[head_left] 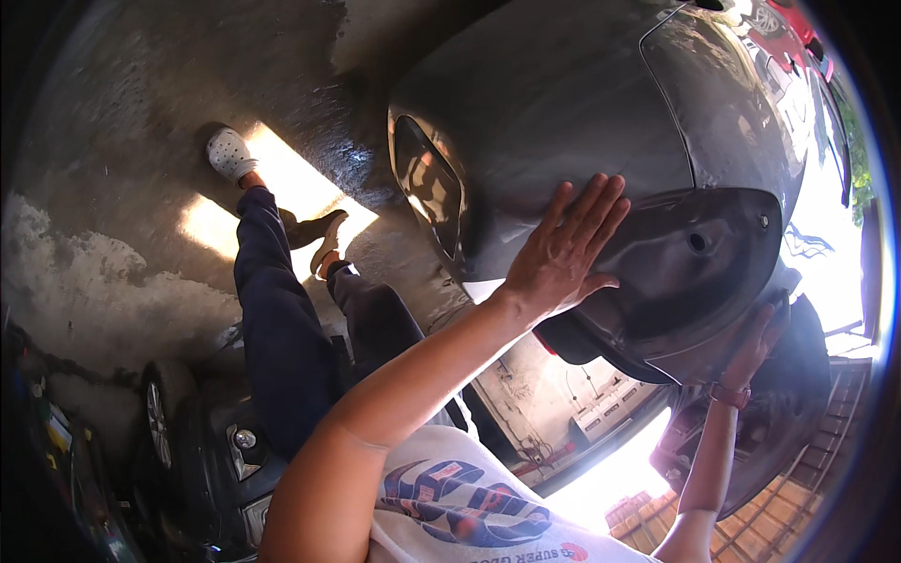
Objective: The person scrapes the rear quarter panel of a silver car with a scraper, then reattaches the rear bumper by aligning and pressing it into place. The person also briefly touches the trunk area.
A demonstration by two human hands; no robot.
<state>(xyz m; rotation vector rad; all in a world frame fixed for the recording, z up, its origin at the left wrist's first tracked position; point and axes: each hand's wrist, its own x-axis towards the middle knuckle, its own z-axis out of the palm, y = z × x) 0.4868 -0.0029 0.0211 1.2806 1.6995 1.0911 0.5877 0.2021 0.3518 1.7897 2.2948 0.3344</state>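
Observation:
A dark grey car body (544, 103) takes up the upper right, smooth and shiny, with a panel seam running down it. My left hand (561, 251) lies flat over the body beside a black hollow (657, 267) with a round hole, fingers stretched and slightly apart. Whether its palm touches the surface I cannot tell. At the right, my right hand (749, 349), with a band on its wrist, is stretched against the shaded dark bodywork past the hollow's lower edge. Nothing shows in either hand. A pointed, dark-edged opening (427, 186) sits in the body left of my left hand.
A worn concrete floor (113, 253) with bright sun patches lies to the left. My legs and a light clog (228, 155) show there. Another dark vehicle (211, 469) with a wheel stands at lower left. Brick-like paving (779, 507) and a red vehicle (765, 19) appear at the right.

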